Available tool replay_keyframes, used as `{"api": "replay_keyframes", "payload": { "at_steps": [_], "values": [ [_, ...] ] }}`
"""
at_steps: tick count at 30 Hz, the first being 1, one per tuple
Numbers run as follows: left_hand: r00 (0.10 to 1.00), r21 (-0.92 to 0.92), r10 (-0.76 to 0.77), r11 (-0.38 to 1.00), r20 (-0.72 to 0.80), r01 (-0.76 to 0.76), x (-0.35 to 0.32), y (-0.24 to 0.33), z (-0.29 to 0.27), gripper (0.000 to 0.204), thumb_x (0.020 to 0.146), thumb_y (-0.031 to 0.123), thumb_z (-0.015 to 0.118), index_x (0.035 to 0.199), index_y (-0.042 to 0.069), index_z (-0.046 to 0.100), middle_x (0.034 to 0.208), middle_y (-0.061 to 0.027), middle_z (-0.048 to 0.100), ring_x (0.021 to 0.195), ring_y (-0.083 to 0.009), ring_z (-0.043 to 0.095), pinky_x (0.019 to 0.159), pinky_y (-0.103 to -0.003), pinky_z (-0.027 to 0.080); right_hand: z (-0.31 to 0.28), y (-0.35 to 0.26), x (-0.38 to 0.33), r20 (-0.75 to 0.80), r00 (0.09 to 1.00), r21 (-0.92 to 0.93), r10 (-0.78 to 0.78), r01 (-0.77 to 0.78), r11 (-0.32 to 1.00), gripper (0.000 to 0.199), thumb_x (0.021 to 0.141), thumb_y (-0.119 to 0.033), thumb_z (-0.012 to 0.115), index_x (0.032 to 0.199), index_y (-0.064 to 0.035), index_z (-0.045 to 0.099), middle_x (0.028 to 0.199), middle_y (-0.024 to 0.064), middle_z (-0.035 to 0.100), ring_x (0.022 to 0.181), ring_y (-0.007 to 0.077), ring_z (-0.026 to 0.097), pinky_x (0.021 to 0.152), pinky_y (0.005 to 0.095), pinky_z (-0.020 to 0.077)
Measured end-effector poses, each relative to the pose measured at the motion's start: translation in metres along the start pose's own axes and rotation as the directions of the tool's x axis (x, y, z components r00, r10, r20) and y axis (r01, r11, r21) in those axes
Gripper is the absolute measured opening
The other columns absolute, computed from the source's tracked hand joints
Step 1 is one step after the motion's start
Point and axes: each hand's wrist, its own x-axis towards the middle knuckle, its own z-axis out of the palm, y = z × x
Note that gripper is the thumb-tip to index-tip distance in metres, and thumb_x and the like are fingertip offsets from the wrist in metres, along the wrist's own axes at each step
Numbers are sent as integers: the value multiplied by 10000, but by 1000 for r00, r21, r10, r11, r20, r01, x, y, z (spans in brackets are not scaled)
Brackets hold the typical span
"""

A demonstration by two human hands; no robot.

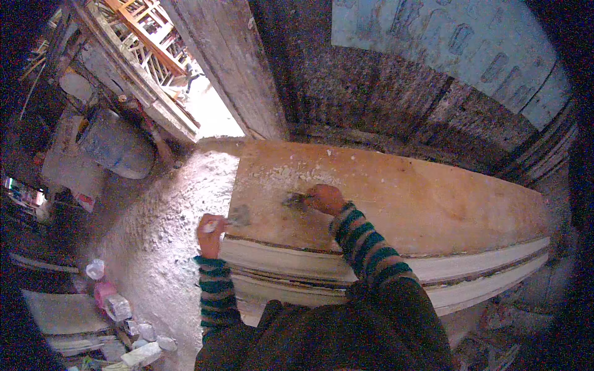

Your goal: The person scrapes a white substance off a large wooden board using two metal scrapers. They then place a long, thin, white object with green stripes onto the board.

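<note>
My right hand [326,199] is closed around the handle of a scraper [294,200]. Its dark blade rests on or just over the top of a tan wooden board [402,191]. Beyond the blade, pale flakes and crumbs [291,174] lie scattered across the wood. At the board's left end my left hand [211,232] is closed on what looks like a second scraper [239,216], its grey, blurred blade pointing over the board's corner. Pale smears mark the left fingers.
White-edged panels [284,281] lie stacked beneath the board. A rough, pale floor [167,216] runs along the left, with a blue-grey drum [117,143] farther back. White lumps and containers [117,306] sit at lower left. A bright doorway [213,114] opens beside a wooden post [226,55].
</note>
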Motion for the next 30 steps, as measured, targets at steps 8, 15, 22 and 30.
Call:
{"api": "replay_keyframes", "payload": {
  "at_steps": [8, 15, 22, 30],
  "values": [
    [847, -224, -232, 900, 478, 373, -19, -57, 188, 181, 736, 78, 770, 864, 72, 642, 851, -29, 658, 802, -131, 613, 731, -288, 521, -82, 19, -66, -152, 958, 72, 244, -235, 969, 285, 801, -370, 651, 906, -116, 727, 896, 129, 677, 815, 326, 641, 712, 420, 508],
    [963, 145, -54, 989, 263, 16, 29, -127, 143, 148, 745, 7, 704, 832, 68, 600, 832, -34, 640, 765, -130, 599, 677, -281, 521, -113, 65, -221, -55, 808, 162, 587, -573, 803, 247, 752, -291, 739, 923, -113, 729, 872, 120, 680, 813, 284, 656, 725, 362, 514],
    [963, 461, 270, 856, -15, -233, 32, -48, -4, 127, 782, -13, 650, 867, 44, 575, 850, -30, 596, 837, -131, 543, 765, -282, 455, -81, 80, -263, -157, 802, 278, 576, -523, 806, 202, 777, -248, 708, 916, -102, 725, 882, 119, 680, 830, 280, 661, 748, 373, 516],
    [999, -371, -42, 928, -9, 35, -62, -43, 88, 175, 741, -49, 682, 850, 62, 602, 930, -70, 627, 926, -199, 596, 839, -327, 479, -36, 28, -203, -217, 740, 78, 636, -636, 767, 223, 884, -291, 573, 971, -88, 595, 894, 158, 652, 781, 375, 628, 662, 476, 504]
  ]
}}
